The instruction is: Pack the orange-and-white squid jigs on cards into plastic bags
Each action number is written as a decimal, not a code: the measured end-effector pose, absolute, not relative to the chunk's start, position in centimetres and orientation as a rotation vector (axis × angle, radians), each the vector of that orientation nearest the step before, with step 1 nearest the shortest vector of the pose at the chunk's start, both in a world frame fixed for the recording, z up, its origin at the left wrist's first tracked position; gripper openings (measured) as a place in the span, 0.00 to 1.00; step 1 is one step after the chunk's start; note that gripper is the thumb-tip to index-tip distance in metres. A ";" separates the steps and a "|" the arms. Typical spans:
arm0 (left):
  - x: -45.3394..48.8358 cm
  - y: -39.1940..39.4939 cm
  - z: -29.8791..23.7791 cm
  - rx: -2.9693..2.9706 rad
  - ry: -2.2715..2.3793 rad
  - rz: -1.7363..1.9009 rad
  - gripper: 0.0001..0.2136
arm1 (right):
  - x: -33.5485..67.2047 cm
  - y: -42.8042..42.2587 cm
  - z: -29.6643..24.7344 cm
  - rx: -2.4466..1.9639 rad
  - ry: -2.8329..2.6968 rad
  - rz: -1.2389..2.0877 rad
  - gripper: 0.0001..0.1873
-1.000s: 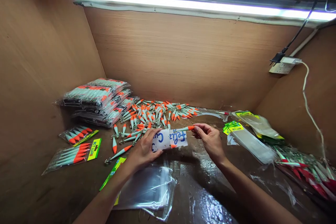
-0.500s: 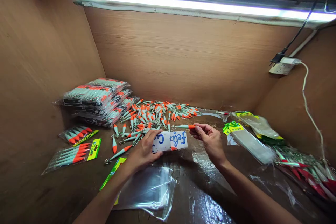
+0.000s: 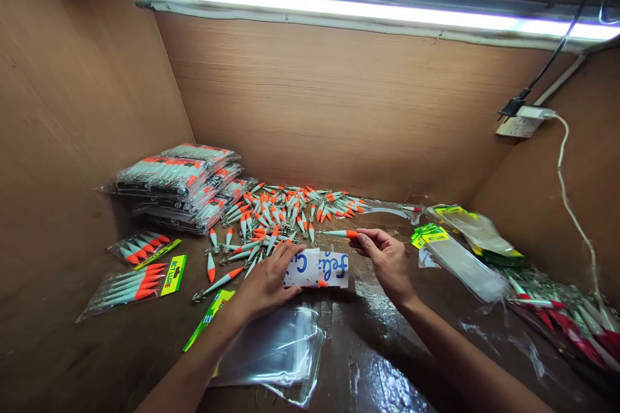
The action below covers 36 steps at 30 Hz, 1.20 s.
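Observation:
My left hand [image 3: 266, 281] is closed on the left end of a white card [image 3: 327, 275] with blue handwriting, low over the table. A bit of orange shows at the card's lower edge. Between the thumb and fingers of my right hand [image 3: 390, 263] is a fishing lure [image 3: 339, 233], pale with an orange end, pinched by that end. It lies level, its hooked end pointing left, just above the card. Behind my left hand spreads a pile of similar lures [image 3: 290, 206]. Clear plastic bags [image 3: 271, 348] lie flat below that hand, partly covered by my forearm.
Packed lure bundles [image 3: 165, 174] are stacked at the back left. In front of them lie filled lure bags [image 3: 135, 284] with yellow-green headers. To the right are clear bags [image 3: 465, 264] and red-and-white lures [image 3: 566, 316]. A white cable [image 3: 564, 187] hangs along the right wall.
My left hand and the card have shifted slightly right and down. My right hand, still pinching the lure, has moved only a touch to the left.

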State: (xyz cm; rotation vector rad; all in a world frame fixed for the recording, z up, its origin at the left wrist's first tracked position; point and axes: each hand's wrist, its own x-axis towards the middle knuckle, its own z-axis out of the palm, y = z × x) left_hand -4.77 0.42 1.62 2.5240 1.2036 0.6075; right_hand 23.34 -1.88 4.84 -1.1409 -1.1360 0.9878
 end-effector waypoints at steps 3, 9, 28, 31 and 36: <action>-4.6 0.0 1.9 2.539 1.186 0.536 0.38 | 23.2 -1.9 4.8 -1.130 -1.135 0.996 0.31; -4.3 -0.4 2.7 2.517 1.147 0.486 0.38 | 23.3 -1.8 4.4 -1.136 -1.164 0.993 0.30; -4.5 -0.6 2.7 2.537 1.106 0.455 0.37 | 23.4 -0.9 3.4 -1.147 -1.079 1.102 0.36; -4.5 -0.6 2.6 2.539 1.093 0.456 0.37 | 23.4 -0.9 3.6 -1.151 -1.078 1.102 0.37; -4.3 -0.6 2.8 2.529 1.134 0.447 0.37 | 23.6 -0.8 3.4 -1.143 -1.099 1.122 0.37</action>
